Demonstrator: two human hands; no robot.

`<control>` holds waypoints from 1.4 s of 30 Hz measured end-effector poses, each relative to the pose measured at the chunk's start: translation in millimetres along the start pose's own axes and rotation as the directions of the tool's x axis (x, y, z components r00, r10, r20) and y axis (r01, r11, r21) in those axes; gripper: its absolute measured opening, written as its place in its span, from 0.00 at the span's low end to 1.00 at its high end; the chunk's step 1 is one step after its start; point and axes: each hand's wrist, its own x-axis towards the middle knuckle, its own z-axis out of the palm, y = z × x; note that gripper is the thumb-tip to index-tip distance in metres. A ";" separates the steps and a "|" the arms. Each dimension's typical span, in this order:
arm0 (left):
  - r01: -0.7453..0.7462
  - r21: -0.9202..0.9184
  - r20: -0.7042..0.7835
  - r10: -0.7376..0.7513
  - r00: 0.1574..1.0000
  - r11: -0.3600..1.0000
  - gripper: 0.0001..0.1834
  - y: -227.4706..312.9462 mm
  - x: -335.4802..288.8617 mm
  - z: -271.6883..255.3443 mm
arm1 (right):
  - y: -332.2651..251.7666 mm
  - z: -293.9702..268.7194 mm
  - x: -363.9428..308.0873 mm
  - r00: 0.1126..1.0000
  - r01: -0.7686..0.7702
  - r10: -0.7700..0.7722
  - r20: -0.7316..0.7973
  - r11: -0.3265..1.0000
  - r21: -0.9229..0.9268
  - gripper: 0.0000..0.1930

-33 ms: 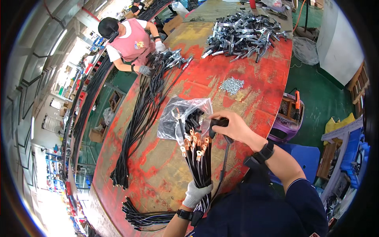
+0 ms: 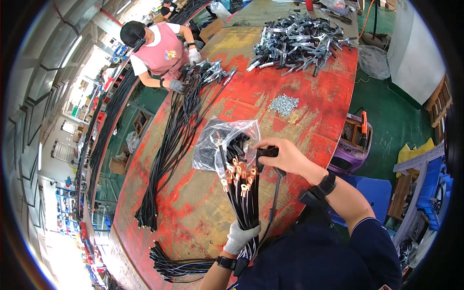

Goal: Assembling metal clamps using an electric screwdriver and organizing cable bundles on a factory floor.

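My left hand (image 2: 241,237), in a white glove, grips a bundle of black cables (image 2: 244,208) held upright over the worn red table (image 2: 309,121). Their copper ring lugs (image 2: 237,176) fan out at the top. My bare right hand (image 2: 285,155) pinches a small black sleeve (image 2: 266,152) just right of the lugs. A clear plastic bag of black sleeves (image 2: 220,142) lies right behind the lugs. One separate black cable (image 2: 274,198) hangs below my right hand.
A person in a pink vest (image 2: 162,48) handles cables at the far left edge. Long black cables (image 2: 169,145) stretch along the table's left side, with more coiled at the near edge (image 2: 174,263). Metal clamps (image 2: 299,41) and a pile of small screws (image 2: 284,104) lie farther back. A purple bin (image 2: 355,140) stands on the right.
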 end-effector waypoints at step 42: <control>-0.006 -0.018 0.016 0.006 1.000 1.000 0.13 -1.4 -1.9 2.7 | 31.7 10.5 -45.6 0.971 -0.211 0.147 0.189 0.898 0.386 0.12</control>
